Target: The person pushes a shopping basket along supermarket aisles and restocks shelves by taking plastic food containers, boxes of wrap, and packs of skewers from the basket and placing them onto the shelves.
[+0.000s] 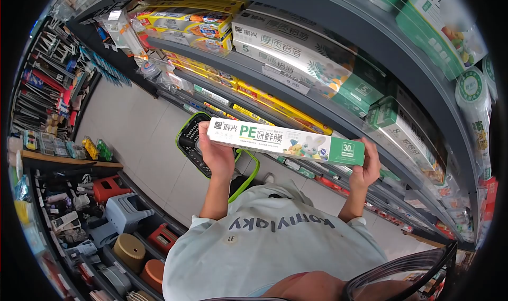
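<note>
Head view: long white-and-green cardboard cling-film box (286,141) mid-frame, left hand (216,154) and right hand (364,167) clamped on opposite ends, probably so it sits steady, label readable. Black plastic basket with green rim (189,141), left of centre, behind left hand; support unclear.

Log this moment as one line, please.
PE box: held at both ends; left hand: white end; right hand: green end; basket: partly hidden

pale mint shirt (275,253) with dark lettering (286,220), loose sleeves (194,237), dark-framed glasses (402,269), light shoe (269,178).
</note>
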{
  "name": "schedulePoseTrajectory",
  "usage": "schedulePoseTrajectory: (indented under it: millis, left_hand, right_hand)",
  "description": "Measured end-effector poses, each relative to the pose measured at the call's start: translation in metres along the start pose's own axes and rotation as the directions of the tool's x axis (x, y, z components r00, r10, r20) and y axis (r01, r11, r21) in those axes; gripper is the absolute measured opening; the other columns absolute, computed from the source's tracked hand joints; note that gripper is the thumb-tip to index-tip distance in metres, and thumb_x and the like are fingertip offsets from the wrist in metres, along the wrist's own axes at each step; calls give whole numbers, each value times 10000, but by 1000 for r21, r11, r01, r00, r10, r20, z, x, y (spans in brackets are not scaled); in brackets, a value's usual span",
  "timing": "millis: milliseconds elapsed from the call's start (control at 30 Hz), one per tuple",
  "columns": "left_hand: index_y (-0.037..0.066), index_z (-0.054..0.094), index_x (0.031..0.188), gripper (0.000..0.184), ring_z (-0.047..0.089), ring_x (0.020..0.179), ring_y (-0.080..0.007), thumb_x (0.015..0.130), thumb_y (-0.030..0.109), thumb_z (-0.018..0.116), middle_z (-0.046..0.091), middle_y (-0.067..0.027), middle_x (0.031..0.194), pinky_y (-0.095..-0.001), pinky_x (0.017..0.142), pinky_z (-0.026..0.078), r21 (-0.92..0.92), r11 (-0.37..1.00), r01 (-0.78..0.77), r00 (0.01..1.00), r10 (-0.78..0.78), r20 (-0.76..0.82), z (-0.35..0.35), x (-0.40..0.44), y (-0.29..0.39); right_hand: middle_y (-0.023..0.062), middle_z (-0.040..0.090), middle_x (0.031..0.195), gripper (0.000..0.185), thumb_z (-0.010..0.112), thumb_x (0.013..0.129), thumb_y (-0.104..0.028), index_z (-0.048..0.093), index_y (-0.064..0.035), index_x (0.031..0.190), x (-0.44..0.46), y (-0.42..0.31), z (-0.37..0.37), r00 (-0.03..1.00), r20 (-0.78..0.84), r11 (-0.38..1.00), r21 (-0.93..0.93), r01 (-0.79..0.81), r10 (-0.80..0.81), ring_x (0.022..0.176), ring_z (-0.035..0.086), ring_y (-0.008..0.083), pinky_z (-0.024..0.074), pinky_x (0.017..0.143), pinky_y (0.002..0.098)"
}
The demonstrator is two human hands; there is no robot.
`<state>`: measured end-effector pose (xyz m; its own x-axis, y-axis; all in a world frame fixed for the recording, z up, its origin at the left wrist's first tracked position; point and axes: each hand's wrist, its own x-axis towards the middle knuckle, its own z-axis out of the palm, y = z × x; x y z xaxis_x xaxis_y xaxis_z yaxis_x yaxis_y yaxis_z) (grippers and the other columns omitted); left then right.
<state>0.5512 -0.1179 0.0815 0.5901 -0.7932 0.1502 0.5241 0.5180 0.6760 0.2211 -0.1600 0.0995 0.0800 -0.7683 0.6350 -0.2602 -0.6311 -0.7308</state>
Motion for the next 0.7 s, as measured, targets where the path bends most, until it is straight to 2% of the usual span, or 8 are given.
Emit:
schedulePoseTrajectory:
  millis: [133,200,300,333,400,567,633,700]
  left_hand:
    - [89,430,996,385,597,960,-148,998,473,465,591,-61,976,-322,878,473,18,1000,-5,1000,4,20,-6,2,-4]
    - [92,429,979,390,595,945,-142,996,480,467,591,-57,958,-316,873,470,30,1000,-4,1000,3,29,-8,2,-4]
    - [98,426,936,399,590,904,-125,992,489,476,589,-45,916,-298,854,466,49,999,-1,999,0,33,-8,2,-5]
    - [100,424,910,404,586,879,-114,991,492,481,585,-37,891,-285,840,465,56,998,1,1000,-3,29,-8,3,-5]
    - [103,420,887,408,575,847,-104,991,491,486,576,-29,868,-274,818,463,77,997,4,1000,-5,9,-8,3,-6]
    - [106,412,840,413,536,768,-80,996,480,492,551,-14,822,-248,754,448,112,994,11,999,-7,-36,-19,4,-12]
    - [90,482,1104,427,585,1030,-157,1019,502,408,590,-38,1060,-332,924,454,136,989,60,994,-72,79,-32,5,-13]
    - [90,482,1100,419,588,1024,-159,1020,494,409,593,-40,1055,-331,917,459,151,986,72,995,-81,54,-37,5,-16]
  right_hand:
    - [172,624,1106,815,630,861,-616,559,95,1251,-1,0,1,998,-54,999,-16,-30,29,970,641,228,496,856,324]
    - [158,620,982,778,647,867,-582,567,107,1219,3,-2,3,995,-97,1000,-16,14,-16,869,626,207,492,738,283]
    - [140,619,967,781,649,865,-591,581,113,1199,3,0,3,993,-117,1000,-10,11,-12,847,618,181,481,719,264]
    - [140,619,967,781,649,865,-591,581,113,1199,2,0,1,993,-117,1000,-10,10,-11,847,618,181,481,719,264]
    - [141,647,1078,805,587,870,-659,623,84,1177,-2,2,-5,989,-104,992,-61,-110,103,915,634,174,492,806,286]
    - [129,659,1025,768,550,904,-643,645,85,1128,-1,1,-7,990,-87,990,-80,-120,113,876,628,165,485,772,277]
    - [127,659,1013,755,541,915,-632,648,88,1116,0,0,-6,990,-77,989,-85,-121,114,866,625,165,482,763,276]
    - [128,659,991,730,520,935,-613,654,90,1084,1,0,-5,993,-83,991,-96,-94,86,849,620,165,476,743,274]
